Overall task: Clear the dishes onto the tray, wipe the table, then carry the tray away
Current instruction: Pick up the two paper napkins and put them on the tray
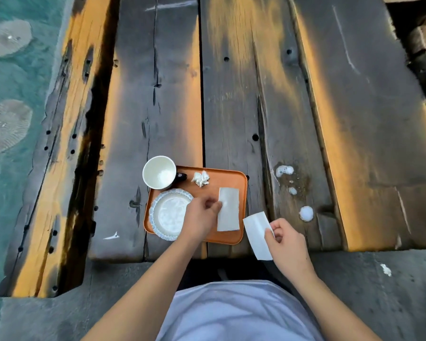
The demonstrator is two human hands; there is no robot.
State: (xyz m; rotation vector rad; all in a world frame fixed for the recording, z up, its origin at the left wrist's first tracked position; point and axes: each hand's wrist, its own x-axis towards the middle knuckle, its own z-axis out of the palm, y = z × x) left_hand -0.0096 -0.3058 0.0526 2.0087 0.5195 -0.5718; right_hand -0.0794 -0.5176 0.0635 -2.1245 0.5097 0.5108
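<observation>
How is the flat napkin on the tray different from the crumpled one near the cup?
The flat napkin is a smooth folded rectangle; the crumpled napkin is a wrinkled wad. The flat napkin covers more of the tray than the crumpled napkin. The left hand touches the flat napkin's edge; nothing touches the crumpled napkin. Both are white paper on the tray.

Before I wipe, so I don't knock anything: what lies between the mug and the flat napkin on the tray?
In the head view, a crumpled tissue lies on the tray between the mug and the flat napkin; otherwise bare tray.
</observation>
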